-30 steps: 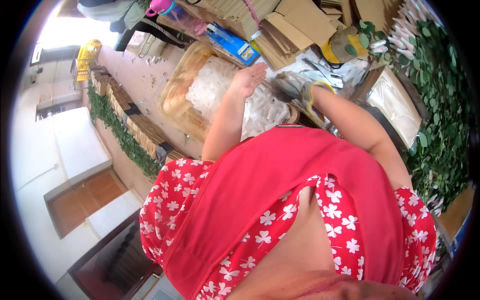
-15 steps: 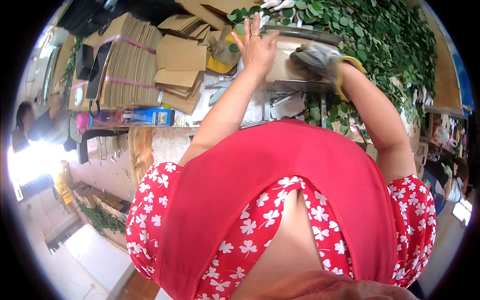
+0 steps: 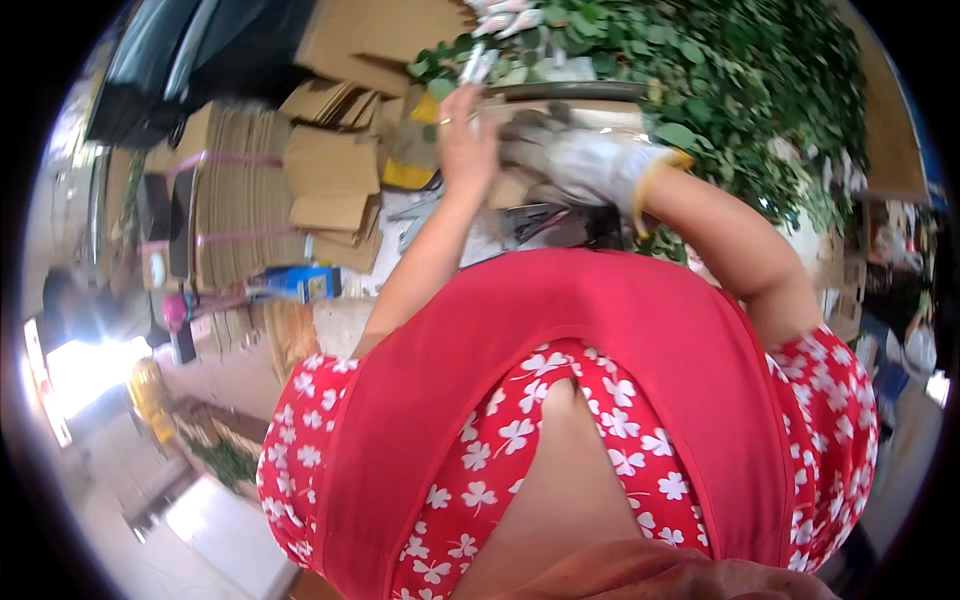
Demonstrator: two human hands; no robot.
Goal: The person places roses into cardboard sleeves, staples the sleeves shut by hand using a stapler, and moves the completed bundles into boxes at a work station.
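My bare left hand [image 3: 467,150], a ring on one finger, is at the left end of a pale brown flat surface [image 3: 615,118], its fingers stretched away from me. My right hand [image 3: 565,160] wears a grey and white work glove with a yellow cuff. It reaches leftward over the flat surface, close to my left hand. Motion smears its dark fingertips, so whether they hold anything is unclear. Just beyond both hands runs a dark curved bar [image 3: 570,91]. Left of my left hand lies a grey and yellow glove [image 3: 408,172].
Leafy green stems [image 3: 740,90] are heaped at the far right, with white-wrapped stem ends [image 3: 508,20] near the far middle. On the left stand strapped cardboard sheets [image 3: 240,195], loose cardboard pieces [image 3: 333,178] and a blue box [image 3: 315,284]. A person [image 3: 85,305] is at far left.
My gloved right hand has swept left across the flat surface toward my left hand. My left hand has come slightly nearer and left. The view has also shifted.
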